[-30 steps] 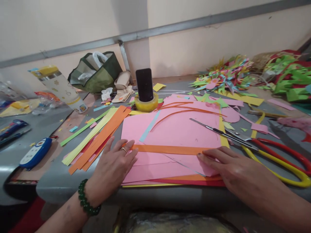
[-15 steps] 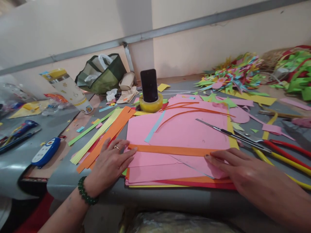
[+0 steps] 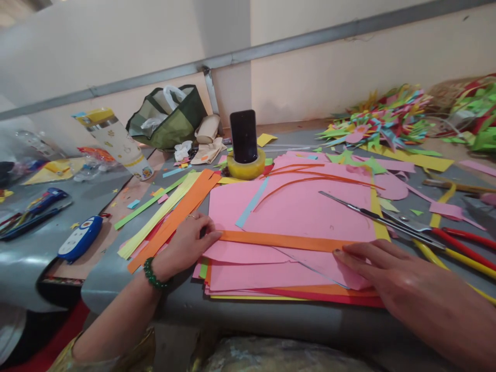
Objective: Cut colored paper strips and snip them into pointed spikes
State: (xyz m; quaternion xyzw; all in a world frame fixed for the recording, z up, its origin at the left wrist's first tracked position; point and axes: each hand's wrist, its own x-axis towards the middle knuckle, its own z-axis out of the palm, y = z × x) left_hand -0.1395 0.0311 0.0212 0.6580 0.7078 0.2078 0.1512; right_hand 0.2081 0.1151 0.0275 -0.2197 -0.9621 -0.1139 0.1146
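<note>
A long orange paper strip (image 3: 279, 241) lies across a stack of pink sheets (image 3: 240, 276), running between my two hands. My left hand (image 3: 189, 238) pinches the strip's left end between thumb and curled fingers. At the other end, the thumb and fingers of my right hand (image 3: 383, 261) close on the strip. Thin curved orange offcuts (image 3: 306, 177) and a light blue strip (image 3: 251, 202) rest on the pink paper behind it. A slim craft knife (image 3: 344, 204) lies on the sheets' right side.
Red-handled scissors (image 3: 457, 248) are at the right. Left of the stack lie orange and yellow strips (image 3: 174, 222). Behind stand a phone (image 3: 244, 135) in a yellow tape roll (image 3: 246, 168), a tumbler (image 3: 116, 144) and a green bag (image 3: 170, 119). Colourful cut paper (image 3: 383, 121) is heaped at back right.
My left hand has curled its fingers, which were spread flat, and now pinches the strip's left end. The whole view has shifted slightly. My right hand keeps its hold.
</note>
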